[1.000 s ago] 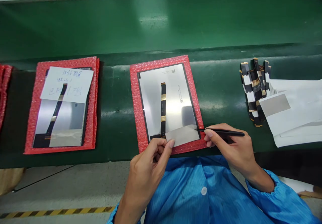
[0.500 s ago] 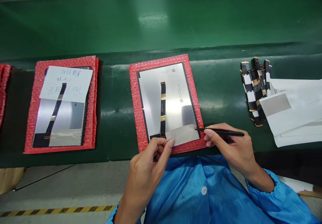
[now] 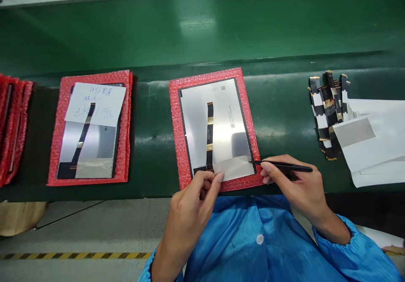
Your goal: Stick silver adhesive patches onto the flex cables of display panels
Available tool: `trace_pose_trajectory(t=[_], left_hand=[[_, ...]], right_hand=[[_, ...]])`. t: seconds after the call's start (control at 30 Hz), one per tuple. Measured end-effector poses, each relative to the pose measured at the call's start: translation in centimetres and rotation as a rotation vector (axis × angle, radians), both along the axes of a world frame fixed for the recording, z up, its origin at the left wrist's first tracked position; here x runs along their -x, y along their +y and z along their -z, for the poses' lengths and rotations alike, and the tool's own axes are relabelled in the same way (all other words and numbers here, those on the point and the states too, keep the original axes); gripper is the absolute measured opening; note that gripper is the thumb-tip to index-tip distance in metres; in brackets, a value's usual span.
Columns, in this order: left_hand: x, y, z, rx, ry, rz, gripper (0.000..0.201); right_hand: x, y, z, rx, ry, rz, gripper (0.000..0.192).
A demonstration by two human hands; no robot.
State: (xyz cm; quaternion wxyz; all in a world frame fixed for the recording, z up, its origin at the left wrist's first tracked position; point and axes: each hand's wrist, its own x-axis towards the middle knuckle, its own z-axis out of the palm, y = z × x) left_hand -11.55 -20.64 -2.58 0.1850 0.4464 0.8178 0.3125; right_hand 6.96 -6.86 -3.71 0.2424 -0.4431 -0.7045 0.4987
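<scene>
Right now, line by line:
Left hand [image 3: 193, 197]: fingers pinched narrow on the near-left edge of the grey strip [image 3: 233, 168], likely to keep it from sliding.
Right hand [image 3: 295, 180]: closed around black tweezers [image 3: 281, 166], held low and nearly flat so the tip touches the strip's right end.
Grey strip: lying across the near edge of the silver panel [image 3: 218, 126], over the foot of its black ribbon cable [image 3: 209, 136].
Panel: resting on red bubble wrap [image 3: 177, 126], apparently as cushioning, on the green bench [image 3: 152, 117].
Left side: second panel [image 3: 91, 147] with a handwritten note [image 3: 95, 104].
Right side: spare cables [image 3: 329, 113] beside white sheets [image 3: 373, 147], within reach.
</scene>
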Motion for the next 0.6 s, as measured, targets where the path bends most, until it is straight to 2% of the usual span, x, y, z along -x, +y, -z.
trace_pose_trajectory(t=[0.6], left_hand=[[-0.31,-0.08,0.06,0.02,0.105,0.02,0.029]], right_hand=[[0.18,0.02,-0.08,-0.03,0.004,0.006,0.012]])
